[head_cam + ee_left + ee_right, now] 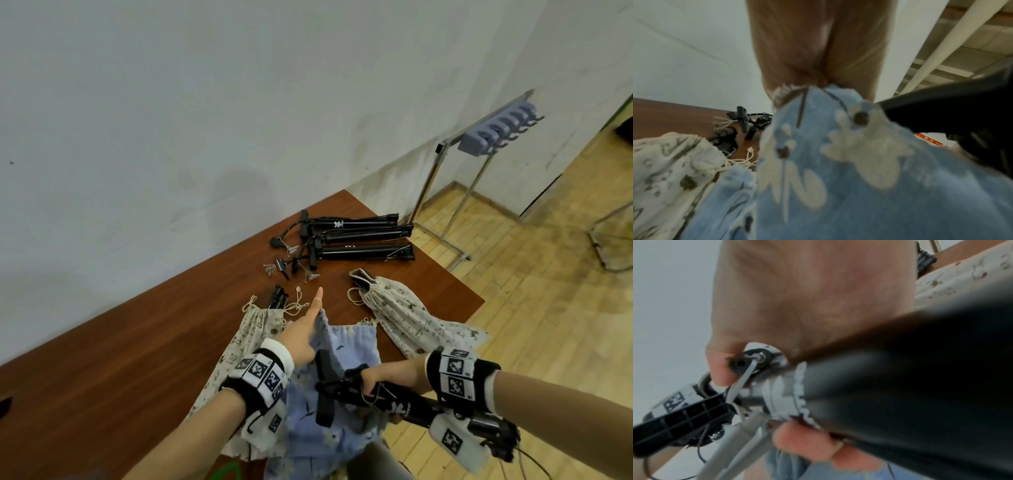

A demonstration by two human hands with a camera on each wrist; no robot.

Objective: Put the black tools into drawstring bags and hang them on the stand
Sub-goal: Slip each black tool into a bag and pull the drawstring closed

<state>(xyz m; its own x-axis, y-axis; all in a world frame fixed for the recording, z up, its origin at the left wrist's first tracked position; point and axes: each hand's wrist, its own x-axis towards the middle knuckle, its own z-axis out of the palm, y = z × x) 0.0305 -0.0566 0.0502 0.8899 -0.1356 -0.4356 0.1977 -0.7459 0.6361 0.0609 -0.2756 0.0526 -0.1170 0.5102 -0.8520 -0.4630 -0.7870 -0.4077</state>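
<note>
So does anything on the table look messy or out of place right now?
Mostly the bags. The two cream bags each have a black tool poking out of a half-closed mouth, and they hang over the table edge. The stand has no bags on its hooks. Nothing looks broken or spilled.

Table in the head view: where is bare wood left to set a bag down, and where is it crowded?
Bare wood: the table's left stretch, from the wall edge to the cream bag, and a strip between the loose pumps and the right bag. Crowded: the near edge, where the blue bag and both hands work.
</note>
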